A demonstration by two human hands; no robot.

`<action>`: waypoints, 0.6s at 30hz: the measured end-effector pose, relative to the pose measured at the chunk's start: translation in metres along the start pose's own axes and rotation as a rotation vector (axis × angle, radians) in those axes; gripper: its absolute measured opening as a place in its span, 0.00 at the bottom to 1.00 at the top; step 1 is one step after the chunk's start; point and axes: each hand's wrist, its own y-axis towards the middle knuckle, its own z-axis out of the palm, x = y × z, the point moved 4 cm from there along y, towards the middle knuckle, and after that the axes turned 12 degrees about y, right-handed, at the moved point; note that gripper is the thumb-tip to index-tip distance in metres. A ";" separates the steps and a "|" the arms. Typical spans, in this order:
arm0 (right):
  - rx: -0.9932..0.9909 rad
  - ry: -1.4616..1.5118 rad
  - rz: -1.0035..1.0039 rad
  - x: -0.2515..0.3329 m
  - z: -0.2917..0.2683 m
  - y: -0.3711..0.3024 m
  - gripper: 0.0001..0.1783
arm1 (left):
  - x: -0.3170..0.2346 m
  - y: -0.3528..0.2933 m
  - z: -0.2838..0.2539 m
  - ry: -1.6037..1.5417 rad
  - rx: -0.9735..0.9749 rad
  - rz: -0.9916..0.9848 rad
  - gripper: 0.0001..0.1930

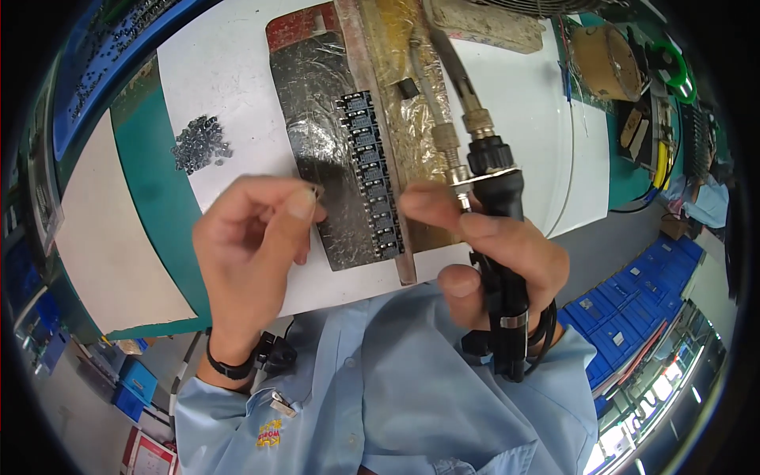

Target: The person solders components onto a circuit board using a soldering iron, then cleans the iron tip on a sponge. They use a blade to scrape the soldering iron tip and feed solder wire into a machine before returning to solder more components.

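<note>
Black soldering tool (500, 261) sits in your right hand (495, 261), grip closed round the handle. Left hand (253, 245) pinches a small part (317, 191) beside the component row (372, 174) on the foil strip (324, 142). Step looks like loading; next calls for steady tip alignment.

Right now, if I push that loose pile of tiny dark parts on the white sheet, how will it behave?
The pile of small dark parts lies loose and unboxed, so it would probably scatter rather than slide as one. Each piece looks tiny, likely light. The white sheet looks smooth, so they may skid.

Red-and-white printed box (149, 455) at lower left, beside the sleeve.
</note>
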 end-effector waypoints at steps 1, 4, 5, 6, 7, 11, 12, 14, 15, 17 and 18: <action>0.048 -0.058 -0.017 -0.004 -0.004 0.000 0.26 | 0.001 0.007 0.001 -0.013 0.022 -0.090 0.05; 0.096 -0.200 -0.034 -0.018 0.000 0.002 0.25 | 0.007 0.023 0.005 -0.074 0.075 -0.211 0.06; 0.097 -0.238 -0.041 -0.020 0.002 0.003 0.24 | 0.008 0.027 0.008 -0.121 0.108 -0.237 0.06; 0.091 -0.266 -0.045 -0.020 0.004 0.004 0.24 | 0.008 0.030 0.010 -0.166 0.142 -0.263 0.07; 0.087 -0.288 -0.046 -0.021 0.006 0.005 0.23 | 0.008 0.032 0.011 -0.170 0.141 -0.267 0.07; 0.066 -0.319 -0.044 -0.020 0.006 0.006 0.22 | 0.006 0.038 0.012 -0.238 0.184 -0.265 0.07; 0.066 -0.325 -0.044 -0.020 0.005 0.007 0.21 | 0.005 0.040 0.012 -0.222 0.194 -0.261 0.06; 0.065 -0.325 -0.039 -0.019 0.005 0.008 0.21 | 0.005 0.044 0.012 -0.188 0.213 -0.253 0.06; 0.066 -0.327 -0.039 -0.020 0.005 0.008 0.20 | 0.006 0.045 0.012 -0.188 0.215 -0.255 0.06; 0.062 -0.329 -0.037 -0.021 0.005 0.008 0.20 | 0.006 0.045 0.011 -0.184 0.223 -0.256 0.06; 0.059 -0.330 -0.035 -0.021 0.004 0.009 0.19 | 0.006 0.045 0.011 -0.181 0.228 -0.257 0.06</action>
